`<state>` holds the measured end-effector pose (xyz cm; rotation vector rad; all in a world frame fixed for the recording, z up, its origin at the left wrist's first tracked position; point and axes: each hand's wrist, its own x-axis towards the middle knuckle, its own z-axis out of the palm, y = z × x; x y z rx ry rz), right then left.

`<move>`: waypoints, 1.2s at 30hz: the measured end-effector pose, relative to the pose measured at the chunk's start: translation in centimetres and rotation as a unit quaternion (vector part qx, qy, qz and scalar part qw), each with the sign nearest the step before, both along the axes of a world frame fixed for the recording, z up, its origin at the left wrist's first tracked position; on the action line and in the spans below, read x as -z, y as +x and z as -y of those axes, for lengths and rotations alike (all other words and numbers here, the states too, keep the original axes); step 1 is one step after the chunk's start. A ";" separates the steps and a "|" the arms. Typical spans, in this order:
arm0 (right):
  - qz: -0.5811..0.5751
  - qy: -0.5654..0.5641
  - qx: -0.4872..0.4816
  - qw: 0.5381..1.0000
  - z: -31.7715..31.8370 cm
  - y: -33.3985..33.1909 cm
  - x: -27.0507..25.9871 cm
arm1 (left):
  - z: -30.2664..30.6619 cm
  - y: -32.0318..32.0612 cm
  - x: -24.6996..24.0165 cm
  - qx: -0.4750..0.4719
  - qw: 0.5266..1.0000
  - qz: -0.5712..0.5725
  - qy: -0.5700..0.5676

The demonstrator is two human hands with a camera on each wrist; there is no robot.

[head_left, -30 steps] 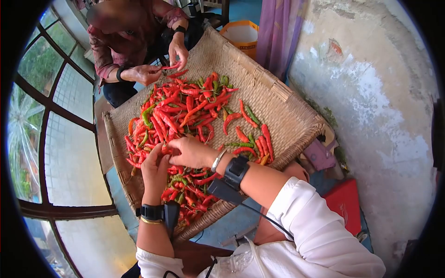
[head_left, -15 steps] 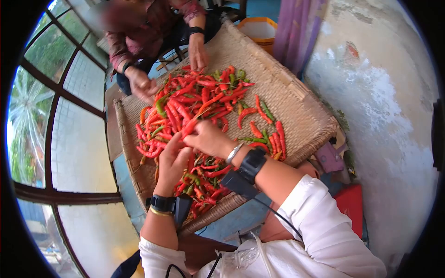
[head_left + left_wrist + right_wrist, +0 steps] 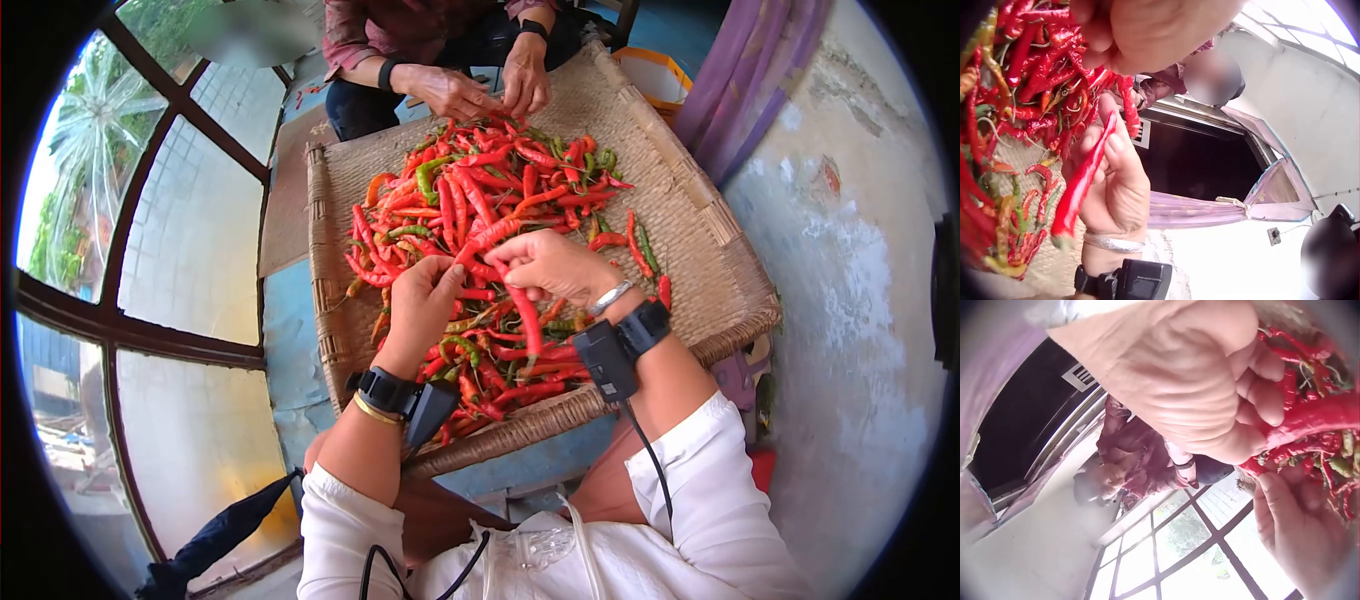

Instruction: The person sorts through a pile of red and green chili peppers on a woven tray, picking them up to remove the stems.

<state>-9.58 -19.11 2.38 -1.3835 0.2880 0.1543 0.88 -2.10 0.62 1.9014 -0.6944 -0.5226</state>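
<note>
My left hand (image 3: 422, 305) pinches a red chili pepper (image 3: 488, 240) between thumb and fingers, over the near side of a large pile of chili peppers (image 3: 480, 180). Beside it, my right hand (image 3: 557, 266) grips another long red chili pepper (image 3: 526, 322) by one end; its other end points down toward me. In the left wrist view this chili pepper (image 3: 1079, 194) lies across the fingers of the right hand (image 3: 1113, 187), its stem end lowest. The right wrist view shows the left hand's (image 3: 1300, 531) thumb and fingertips close to the right hand's.
The peppers, mostly red with some green, lie on a woven mat tray (image 3: 690, 240) with raised rims. Across it another person's hands (image 3: 490, 90) work at the pile's far edge. Windows (image 3: 190, 230) stand left, a rough wall (image 3: 840, 300) right, an orange-rimmed bucket (image 3: 655, 75) behind.
My hands have moved apart, and the right one now holds a long chili pepper pointing toward me. The other person's hands parted, then came together at the pile. The head view has shifted left.
</note>
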 end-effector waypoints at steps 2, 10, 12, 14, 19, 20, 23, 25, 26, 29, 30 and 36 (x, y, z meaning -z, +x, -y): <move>-0.031 -0.038 -0.048 0.998 1.0 -0.3 -0.6 | -0.2 0.7 0.4 -0.018 0.999 0.033 0.000; 0.166 0.179 0.493 0.835 4.7 -0.8 0.7 | -0.3 0.5 0.4 0.031 0.998 0.060 0.005; 0.072 0.134 0.359 0.921 4.8 -1.1 2.7 | -0.1 0.1 -0.2 0.027 1.000 0.000 -0.004; 0.011 0.077 0.228 0.970 2.1 -0.3 1.6 | 0.1 0.2 0.2 0.029 0.999 -0.017 -0.012; 0.042 -0.059 0.106 0.992 -0.8 0.4 0.6 | 0.1 0.0 0.7 0.061 0.996 -0.056 -0.010; 0.042 -0.058 0.106 0.992 -0.8 0.4 0.7 | 0.1 -0.1 0.6 0.061 0.996 -0.056 -0.010; 0.028 0.020 0.159 0.987 -0.6 0.4 0.9 | 0.2 -0.7 -0.3 0.151 0.986 -0.045 0.045; 0.009 0.007 0.187 0.982 0.1 0.2 0.8 | 0.1 -0.7 -0.4 0.163 0.985 -0.025 0.054; 0.015 0.017 0.190 0.982 0.9 0.1 0.7 | -0.1 -0.6 -0.4 0.175 0.982 -0.004 0.065; 0.066 0.043 0.255 0.964 3.4 -0.6 0.4 | -0.4 0.4 0.8 0.132 0.956 0.249 0.078; 0.121 0.076 0.290 0.946 3.7 -0.5 0.3 | -0.5 0.7 1.0 0.133 0.956 0.249 0.079; 0.048 0.087 0.305 0.947 3.9 -0.3 3.4 | -0.5 1.2 2.5 0.132 0.919 0.352 0.118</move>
